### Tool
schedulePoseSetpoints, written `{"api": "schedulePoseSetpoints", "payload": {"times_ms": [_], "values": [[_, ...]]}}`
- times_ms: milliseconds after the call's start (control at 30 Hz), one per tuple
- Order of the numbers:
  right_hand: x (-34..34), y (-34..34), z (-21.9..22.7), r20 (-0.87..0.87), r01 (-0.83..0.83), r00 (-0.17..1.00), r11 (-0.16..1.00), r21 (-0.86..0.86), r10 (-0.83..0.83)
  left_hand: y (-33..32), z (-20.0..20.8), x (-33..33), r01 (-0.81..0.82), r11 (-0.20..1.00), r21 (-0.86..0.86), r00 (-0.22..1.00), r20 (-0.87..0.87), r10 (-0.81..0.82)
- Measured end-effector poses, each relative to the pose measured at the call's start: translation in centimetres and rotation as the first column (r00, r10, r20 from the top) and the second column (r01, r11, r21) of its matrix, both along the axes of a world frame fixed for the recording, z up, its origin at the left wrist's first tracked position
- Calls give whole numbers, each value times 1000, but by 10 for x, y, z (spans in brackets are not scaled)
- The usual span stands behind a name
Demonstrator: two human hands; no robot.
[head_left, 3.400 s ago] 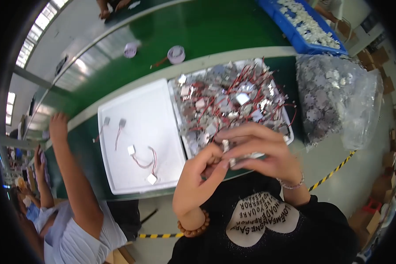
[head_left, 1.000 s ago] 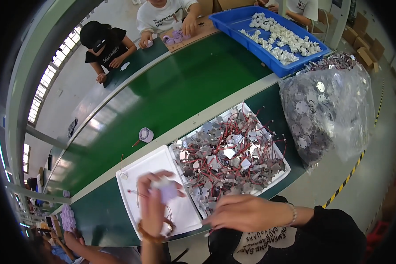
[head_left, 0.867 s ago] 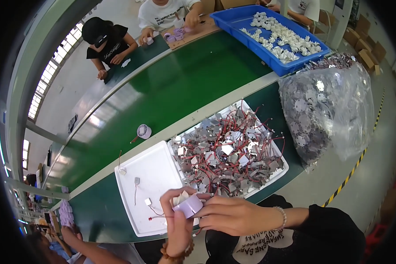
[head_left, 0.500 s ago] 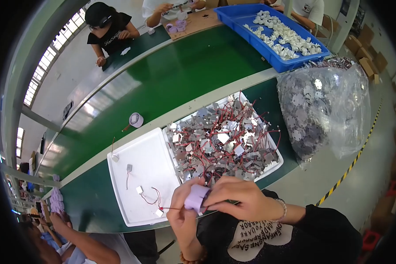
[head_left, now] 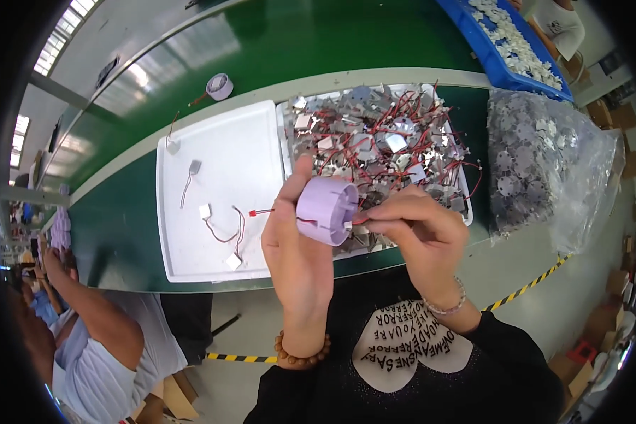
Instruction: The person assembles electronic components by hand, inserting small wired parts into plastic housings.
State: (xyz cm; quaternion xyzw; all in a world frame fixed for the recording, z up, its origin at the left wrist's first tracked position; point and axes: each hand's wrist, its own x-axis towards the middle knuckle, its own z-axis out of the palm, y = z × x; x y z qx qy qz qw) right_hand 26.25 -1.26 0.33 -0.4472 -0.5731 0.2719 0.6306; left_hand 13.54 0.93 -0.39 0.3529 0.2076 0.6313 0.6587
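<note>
A lilac plastic ring-shaped housing (head_left: 319, 205) rests in my left hand (head_left: 298, 247), whose fingers wrap round its left side. A red wire with a small red plug (head_left: 254, 213) sticks out of the housing toward the left. My right hand (head_left: 422, 237) pinches a red wire (head_left: 360, 220) at the housing's open right side, close to a small white piece (head_left: 348, 226). Both hands are just in front of a white tray (head_left: 466, 205) heaped with metal plates and red wires (head_left: 381, 141).
Left of the heap, a white foam tray (head_left: 215, 141) bears several small wired white blocks. Another lilac housing (head_left: 220, 86) stands on the green belt (head_left: 297, 42). A plastic bag of metal plates (head_left: 523, 162) and a blue bin (head_left: 473, 42) are at right; a co-worker (head_left: 113, 332) sits at left.
The view has shifted, so the trays sit higher in the picture. The housing has turned, showing its open side more, and my right hand has drawn back a little from it.
</note>
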Motion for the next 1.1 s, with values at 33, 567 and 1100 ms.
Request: {"api": "schedulePoseSetpoints", "payload": {"times_ms": [33,567,1100], "values": [[1,-1,0,55,8,998,1000,-4,-7,-3,0,0,-11,1000,-8,1000,0,11],[0,-7,5,-92,-122,989,988,-91,114,-13,-4,5,-164,987,2,969,-185,161],[19,-4,5,-93,-309,951,918,-249,295,-2,-3,-9,-31,906,421,850,-466,246]]}}
